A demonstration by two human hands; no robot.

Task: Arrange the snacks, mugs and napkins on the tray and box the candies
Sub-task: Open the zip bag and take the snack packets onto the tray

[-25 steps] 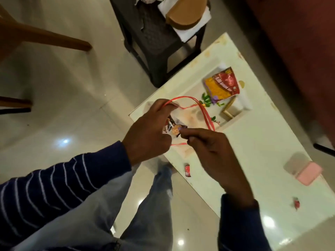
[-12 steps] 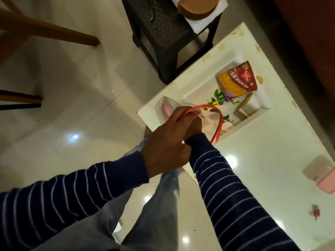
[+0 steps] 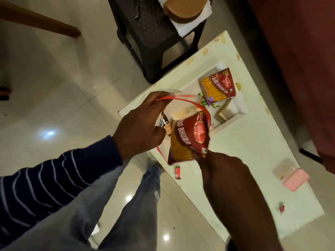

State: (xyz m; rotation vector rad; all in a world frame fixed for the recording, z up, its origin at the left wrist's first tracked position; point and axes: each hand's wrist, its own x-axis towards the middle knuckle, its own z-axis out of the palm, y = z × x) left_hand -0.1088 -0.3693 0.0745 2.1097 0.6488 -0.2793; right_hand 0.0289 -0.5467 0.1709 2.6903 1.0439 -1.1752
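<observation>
- Right hand (image 3: 224, 171) now out of the bag, which it was reaching into half a second ago; it has a red and yellow snack packet (image 3: 188, 140) pinched by the lower right corner, packet standing up above the fingers, tilted, over the near left edge of the table (image 3: 253, 160)
- Left hand (image 3: 139, 127) clenched on the red handle (image 3: 181, 98) of a clear plastic bag (image 3: 174, 109), holding it open just left of the lifted packet
- Peanut pack (image 3: 37, 122) no, peanut pack (image 3: 164, 123) shows between left thumb and the packet; can't tell if it's gripped or just inside the bag
- Second matching snack packet (image 3: 217, 86) lies flat on the white tray (image 3: 233, 115), far side, beside a green leaf print
- Red candy (image 3: 177, 172) sits right at the near table edge under the packet; another candy (image 3: 281, 208) lies well right
- Pink case (image 3: 295, 180) near the right edge
- Wide bare tabletop between tray and pink case
- Dark stool (image 3: 154, 33) beyond the far table corner
</observation>
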